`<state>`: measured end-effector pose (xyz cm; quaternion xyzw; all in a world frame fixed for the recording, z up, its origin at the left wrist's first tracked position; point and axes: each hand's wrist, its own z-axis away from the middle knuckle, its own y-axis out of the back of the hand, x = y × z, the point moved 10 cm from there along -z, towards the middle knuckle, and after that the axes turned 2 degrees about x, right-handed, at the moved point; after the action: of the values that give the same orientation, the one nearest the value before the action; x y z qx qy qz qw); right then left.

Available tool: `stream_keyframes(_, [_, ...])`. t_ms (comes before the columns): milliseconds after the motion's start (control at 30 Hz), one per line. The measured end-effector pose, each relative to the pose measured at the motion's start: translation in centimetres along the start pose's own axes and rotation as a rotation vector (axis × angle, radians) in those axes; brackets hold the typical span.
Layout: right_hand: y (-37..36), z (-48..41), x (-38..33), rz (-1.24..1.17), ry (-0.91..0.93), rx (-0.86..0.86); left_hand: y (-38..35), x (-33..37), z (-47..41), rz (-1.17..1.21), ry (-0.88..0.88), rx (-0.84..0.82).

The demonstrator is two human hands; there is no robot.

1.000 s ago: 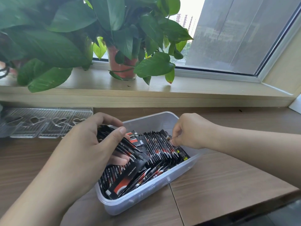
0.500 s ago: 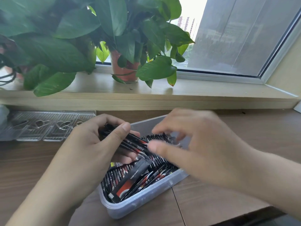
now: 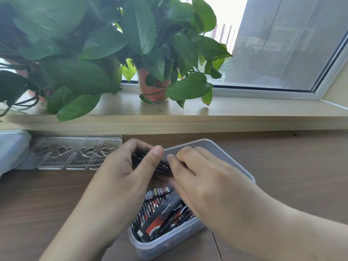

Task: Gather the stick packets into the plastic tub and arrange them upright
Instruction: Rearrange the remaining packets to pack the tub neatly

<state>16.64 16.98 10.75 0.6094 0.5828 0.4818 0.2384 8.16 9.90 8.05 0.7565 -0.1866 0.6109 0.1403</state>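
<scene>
Clear plastic tub (image 3: 165,245) sits lower centre of the frame on the wooden table (image 3: 291,176), turned at an angle to the table edge. Your left hand (image 3: 120,178) is over the tub's far-left end, with fingers and thumb wrapped round a bundle of black stick packets (image 3: 145,161). It's gripping that bunch just above the tub.

Your right hand (image 3: 203,185) comes in from the lower right and covers the middle of the tub. Its fingertips (image 3: 172,161) are right up against the bundle, next to your left thumb. It's blurry there, so I honestly can't tell if they're pinching a packet or just touching.

Down in the near end of the tub are the other packets (image 3: 148,213), black with red and white print. Most stand on edge and lean in rows, and one wider sachet (image 3: 160,217) lies slanted on top of them.

Middle left of the frame, a clear tray with heart-shaped hollows (image 3: 75,155) lies on the table, well apart from the tub. Across the top, a potted plant (image 3: 152,89) stands on the pale windowsill (image 3: 244,112).
</scene>
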Motion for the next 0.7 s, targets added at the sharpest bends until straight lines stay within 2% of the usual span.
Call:
stream_keyframes(167, [1.7,-0.1,0.0,0.059,-0.07,0.123,-0.1,0.3,0.2,-0.097,-0.03,-0.02])
stream_keyframes(267, [1.1,-0.6,-0.2,-0.006,-0.074,-0.037,-0.5,0.3,0.3,-0.068,-0.024,-0.028])
stream_keyframes(333, [0.9,-0.5,2.4,-0.172,-0.231,-0.146,-0.3,-0.2,0.1,0.019,0.035,0.006])
stream_keyframes(400, [1.1,0.0,6.7,-0.213,-0.407,-0.197,0.9,-0.6,-0.3,0.013,0.04,0.092])
stream_keyframes(533, [1.3,1.1,13.2,-0.136,-0.604,-0.348,3.3,0.6,-0.4,-0.328,-0.127,0.272])
stream_keyframes(633, [-0.8,1.3,13.6,-0.168,-0.632,-0.517,2.1,1.7,0.0,-0.592,-0.273,0.251])
stream_keyframes(700, [-2.3,1.2,13.0,-0.1,-0.591,-0.589,0.9,1.8,0.0,-0.745,-0.357,0.182])
